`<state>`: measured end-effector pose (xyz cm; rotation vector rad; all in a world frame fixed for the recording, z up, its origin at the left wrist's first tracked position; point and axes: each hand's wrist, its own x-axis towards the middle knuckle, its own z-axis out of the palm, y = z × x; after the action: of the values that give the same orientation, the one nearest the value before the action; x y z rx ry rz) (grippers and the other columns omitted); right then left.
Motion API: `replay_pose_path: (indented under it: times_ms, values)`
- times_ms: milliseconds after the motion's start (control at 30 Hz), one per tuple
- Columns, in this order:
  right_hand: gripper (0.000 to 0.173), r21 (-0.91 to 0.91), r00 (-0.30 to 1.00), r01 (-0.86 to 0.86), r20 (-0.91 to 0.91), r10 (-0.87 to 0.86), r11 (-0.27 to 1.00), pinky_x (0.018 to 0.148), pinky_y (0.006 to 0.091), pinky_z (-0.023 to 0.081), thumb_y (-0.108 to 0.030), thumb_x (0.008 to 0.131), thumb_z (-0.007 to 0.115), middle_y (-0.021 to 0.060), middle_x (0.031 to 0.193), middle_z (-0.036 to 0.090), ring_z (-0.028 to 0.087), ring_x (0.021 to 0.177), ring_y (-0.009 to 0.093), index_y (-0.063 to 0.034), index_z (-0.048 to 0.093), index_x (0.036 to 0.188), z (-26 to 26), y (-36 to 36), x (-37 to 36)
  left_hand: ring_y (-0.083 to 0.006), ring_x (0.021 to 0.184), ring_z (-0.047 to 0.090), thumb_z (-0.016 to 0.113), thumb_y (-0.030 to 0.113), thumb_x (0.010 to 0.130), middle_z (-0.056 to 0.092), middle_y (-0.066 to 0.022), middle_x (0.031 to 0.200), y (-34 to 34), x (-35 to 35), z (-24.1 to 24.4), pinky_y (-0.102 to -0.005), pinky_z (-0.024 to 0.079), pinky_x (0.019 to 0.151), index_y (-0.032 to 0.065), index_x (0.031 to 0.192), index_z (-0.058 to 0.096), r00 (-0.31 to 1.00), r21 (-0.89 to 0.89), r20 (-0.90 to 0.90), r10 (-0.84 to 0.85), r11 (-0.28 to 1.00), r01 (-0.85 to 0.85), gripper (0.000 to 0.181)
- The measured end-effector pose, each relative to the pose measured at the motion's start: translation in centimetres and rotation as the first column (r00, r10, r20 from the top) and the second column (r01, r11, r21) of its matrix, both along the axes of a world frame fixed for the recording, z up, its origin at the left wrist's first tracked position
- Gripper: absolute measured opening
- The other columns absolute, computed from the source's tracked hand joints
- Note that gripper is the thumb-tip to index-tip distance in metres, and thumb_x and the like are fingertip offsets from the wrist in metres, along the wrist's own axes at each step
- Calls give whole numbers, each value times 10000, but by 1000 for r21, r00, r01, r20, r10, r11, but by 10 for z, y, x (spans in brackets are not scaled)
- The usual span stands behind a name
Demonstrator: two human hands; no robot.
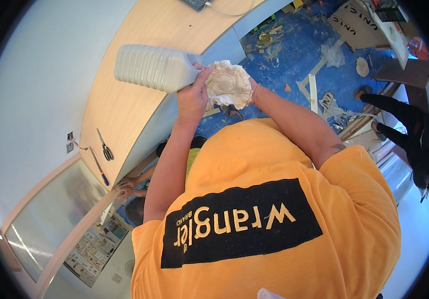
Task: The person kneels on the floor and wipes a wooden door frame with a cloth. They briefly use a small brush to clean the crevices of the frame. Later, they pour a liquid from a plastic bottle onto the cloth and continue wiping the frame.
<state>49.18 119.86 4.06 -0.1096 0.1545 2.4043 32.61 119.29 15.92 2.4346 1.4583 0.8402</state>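
A ribbed translucent plastic jug point(149, 67) lies tipped on its side in the air above the wooden counter point(154, 28). My left hand point(195, 95) grips it at the neck and handle end, where a bit of red shows. Right beside the jug's mouth is a crumpled off-white cloth point(229, 84). My right hand point(255, 91) holds this cloth from its far side, with most of the fingers hidden behind it. Whether liquid is coming out of the jug cannot be seen.
Scissors point(106, 147) and a screwdriver point(102, 173) lie on the counter near wires from a wall socket. Another person's hands point(128, 187) touch the counter's end. A person in black point(408, 127) stands at the right. Scraps litter the blue floor point(285, 63).
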Motion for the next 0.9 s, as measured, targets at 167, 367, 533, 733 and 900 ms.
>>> replay_pose_path:
  times_ms: [167, 367, 533, 733, 900]
  values:
    - [504, 63, 998, -11, 61, 8, 998, 1057, 437, 453, -343, 1033, 332, 141, 1439, 491, 532, 1269, 293, -71, 405, 1451, -8, -1, 3, -341, 1078, 634, 620, -57, 777, 658, -182, 1146, -1, 1, -6, -436, 497, 931, 149, 1147, 702, 1000, 42, -29, 5, 999, -3, 431]
    - [511, 1, 995, -43, 92, 43, 999, 1065, 422, 446, -355, 1025, 354, 133, 1428, 505, 540, 1262, 275, -72, 416, 1446, 1, -6, 6, -349, 1087, 627, 624, -59, 777, 657, -180, 1149, -3, -2, -8, -440, 492, 937, 140, 1148, 702, 999, 36, -38, 0, 999, 1, 428]
    - [525, -21, 994, -54, 98, 56, 998, 1044, 429, 464, -388, 1015, 372, 135, 1408, 526, 556, 1242, 276, -73, 443, 1429, -6, -9, 8, -352, 1100, 620, 628, -56, 781, 655, -177, 1151, -3, -1, -10, -445, 484, 946, 135, 1150, 700, 999, 34, -36, -8, 999, 10, 421]
    - [521, -2, 993, -55, 103, 54, 999, 982, 433, 508, -410, 1003, 403, 134, 1368, 559, 582, 1203, 282, -85, 475, 1403, -9, -6, 7, -358, 1109, 613, 627, -55, 786, 648, -177, 1169, -6, -1, -13, -445, 478, 959, 136, 1164, 695, 999, 24, -35, -14, 1000, 15, 429]
    - [490, -5, 991, -54, 121, 54, 999, 950, 426, 527, -402, 1002, 415, 132, 1325, 585, 602, 1168, 274, -95, 500, 1375, -6, -8, 8, -362, 1114, 611, 628, -53, 788, 647, -180, 1175, -6, 1, -13, -446, 478, 964, 138, 1165, 695, 999, 24, -28, -17, 1000, 18, 429]
